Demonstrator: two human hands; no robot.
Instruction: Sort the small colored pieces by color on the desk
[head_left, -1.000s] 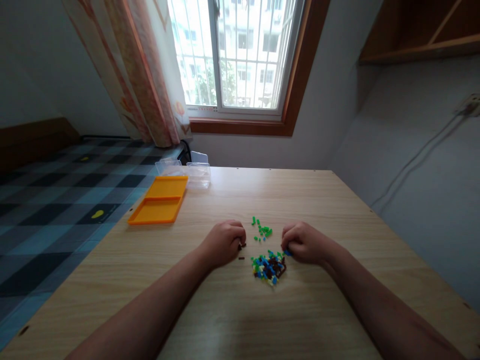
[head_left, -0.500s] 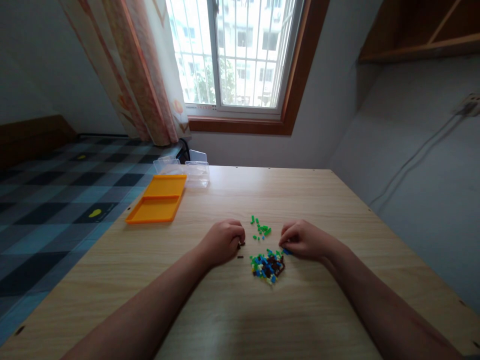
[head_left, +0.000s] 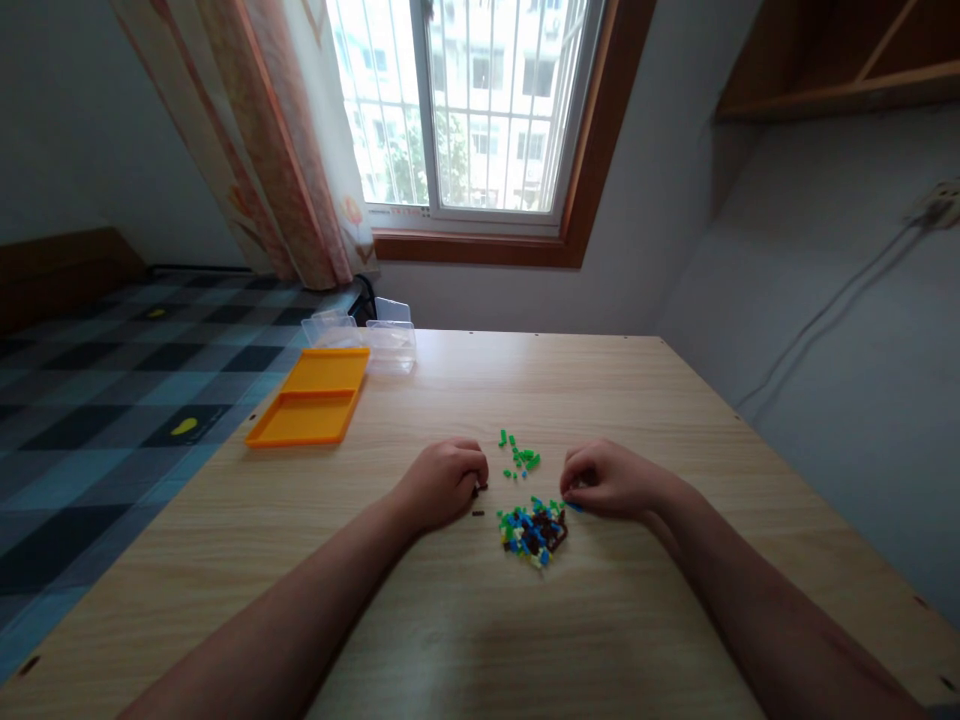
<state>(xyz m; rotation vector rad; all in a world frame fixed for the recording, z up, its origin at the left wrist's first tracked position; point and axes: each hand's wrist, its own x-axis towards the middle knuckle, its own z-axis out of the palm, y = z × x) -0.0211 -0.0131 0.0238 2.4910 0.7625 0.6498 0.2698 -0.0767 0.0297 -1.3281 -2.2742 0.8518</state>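
Note:
A small heap of mixed beads (head_left: 534,529), blue, green, brown and yellow, lies on the wooden table (head_left: 480,620) between my hands. A separate cluster of green beads (head_left: 519,455) sits just beyond it. My left hand (head_left: 442,481) rests curled on the table left of the heap, its fingertips at a few brown beads (head_left: 480,490). My right hand (head_left: 604,480) is curled at the heap's right edge, fingertips pinched over a blue bead (head_left: 574,507).
An orange two-compartment tray (head_left: 311,410) lies at the table's left edge, with clear plastic boxes (head_left: 375,340) behind it. A checked bedcover (head_left: 97,400) spreads to the left. Window, curtain and wall stand beyond the table's far edge.
Both hands stay almost in place over the beads. The view has shifted slightly, and my right hand's fingers have crept a little toward the heap.

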